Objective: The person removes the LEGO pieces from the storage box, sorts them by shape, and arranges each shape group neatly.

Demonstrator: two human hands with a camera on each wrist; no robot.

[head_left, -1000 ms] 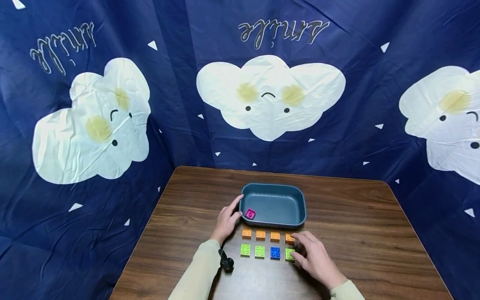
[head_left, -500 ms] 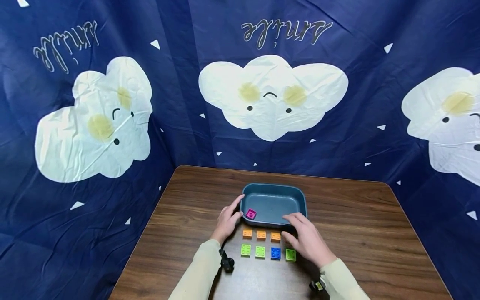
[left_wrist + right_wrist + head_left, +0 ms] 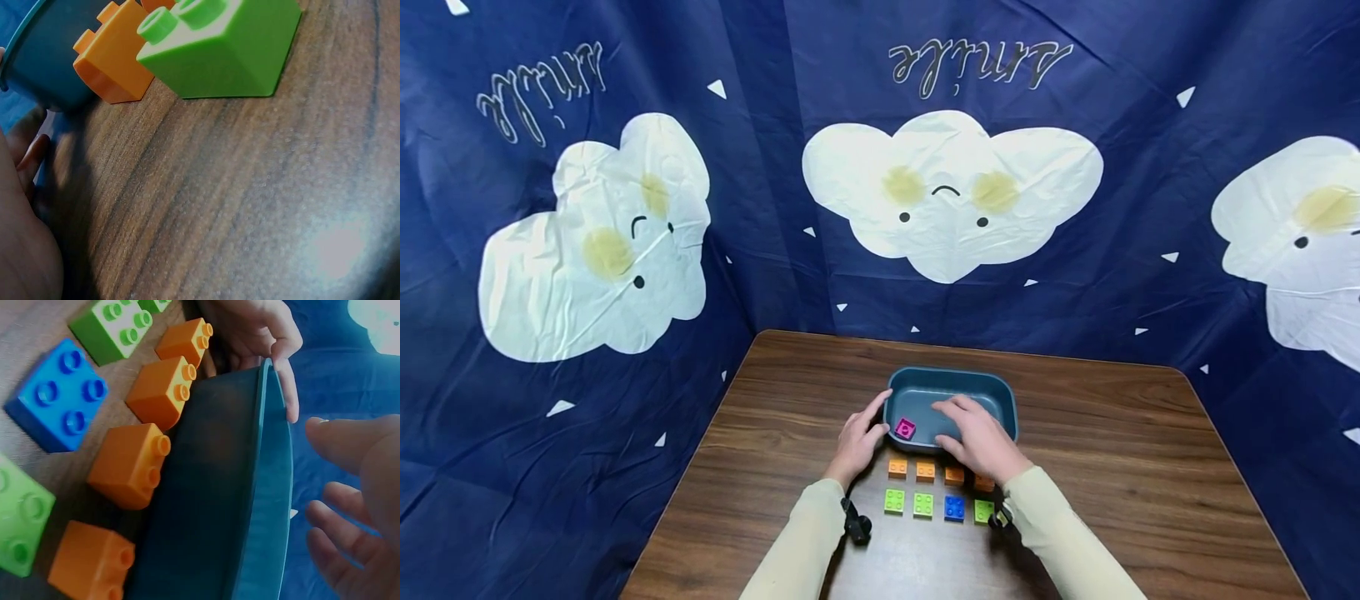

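The blue-green plastic bin [image 3: 951, 368] stands in the middle of the table. My left hand [image 3: 854, 443] holds its left end, the thumb at the near corner and the index finger along the side up to the rim. Inside, at the near left corner, lies a magenta toy brick [image 3: 906, 429]. Over the bin reaches my right hand [image 3: 977, 433]; its thumb stands apart from loosely bent fingers, with nothing between them. Several orange bricks [image 3: 128, 465] are lined up along the near wall. In front of them are green bricks [image 3: 219, 56] and one blue brick [image 3: 59, 397].
The brown wooden table [image 3: 1097, 442] extends to both sides of the bin. Behind and beside it hangs a dark blue curtain [image 3: 760, 208] printed with white clouds. Dark camera mounts are worn on both wrists.
My right hand has moved left and away from me, off the rightmost orange and green bricks, to over the bin. My left hand stays at the bin's left end. The magenta brick has not moved.
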